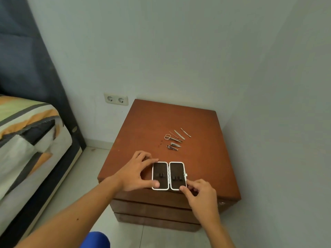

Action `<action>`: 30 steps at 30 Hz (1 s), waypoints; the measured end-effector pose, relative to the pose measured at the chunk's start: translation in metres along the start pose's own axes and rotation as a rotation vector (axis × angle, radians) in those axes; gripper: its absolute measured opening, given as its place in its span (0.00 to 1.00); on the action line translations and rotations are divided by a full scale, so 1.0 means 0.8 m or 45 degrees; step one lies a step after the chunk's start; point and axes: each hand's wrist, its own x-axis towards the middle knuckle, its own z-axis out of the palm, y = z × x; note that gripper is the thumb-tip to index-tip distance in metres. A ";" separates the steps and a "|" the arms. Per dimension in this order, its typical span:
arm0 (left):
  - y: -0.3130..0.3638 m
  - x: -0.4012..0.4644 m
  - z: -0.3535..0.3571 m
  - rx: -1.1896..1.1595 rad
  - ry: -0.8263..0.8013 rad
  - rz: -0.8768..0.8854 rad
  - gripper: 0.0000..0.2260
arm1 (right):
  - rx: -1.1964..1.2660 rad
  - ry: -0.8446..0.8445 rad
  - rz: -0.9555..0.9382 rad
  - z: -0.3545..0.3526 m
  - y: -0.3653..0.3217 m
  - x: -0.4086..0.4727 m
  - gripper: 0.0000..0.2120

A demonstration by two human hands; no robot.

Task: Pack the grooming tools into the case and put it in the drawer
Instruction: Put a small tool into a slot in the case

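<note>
A white-rimmed case (168, 175) lies open flat near the front edge of the brown nightstand (146, 126), both black-lined halves empty. My left hand (136, 171) holds the left half between thumb and fingers. My right hand (198, 192) pinches the right half's near corner. Behind the case lie the metal tools: scissors (172, 138), two nail clippers (174, 146), and three thin sticks (180, 134), all loose on the top.
Drawer fronts (152, 208) of the nightstand show below the case, all closed. A bed with a striped cover (26, 133) stands at the left, a double wall socket (116, 99) behind, and a white wall close on the right.
</note>
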 end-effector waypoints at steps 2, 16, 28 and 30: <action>0.003 -0.003 0.003 0.029 -0.009 0.018 0.51 | -0.023 0.041 0.011 0.005 -0.002 -0.005 0.11; -0.008 0.000 0.011 0.034 0.132 0.061 0.52 | 0.090 0.045 0.028 -0.006 0.000 0.008 0.07; -0.003 0.001 0.009 0.113 0.109 0.035 0.52 | -0.190 -0.190 -0.289 0.045 -0.062 0.180 0.11; -0.003 0.002 0.010 0.123 0.110 0.037 0.52 | -0.263 -0.234 -0.295 0.052 -0.063 0.189 0.12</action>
